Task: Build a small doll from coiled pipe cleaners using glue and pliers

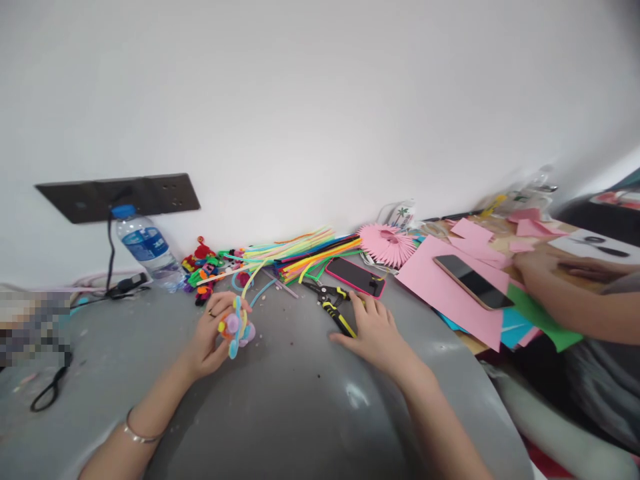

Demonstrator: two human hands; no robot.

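Pastel fuzzy-stem figure in lilac, blue and yellow, and it's up in my left hand, seen from my head camera! Fingers curled, thumb closed in, that little piece is held just above the smooth grey table. Across to my right hand: thumb and fingers spread wide, right at the black-and-yellow-handled pliers, fingers over the end of the upper handle, the hand not closed round them. Metal jaws point away from me, towards a long bundle of multicoloured fuzzy craft stems. Just beside, a pink-edged phone lies dark screen up, and behind it sits a round, pleated pink paper rosette. Left of the bundle, a heap of small bright fuzzy figures; next to that, a blue-capped clear plastic bottle. Far right, a co-worker's hand is down among pink paper sheets.
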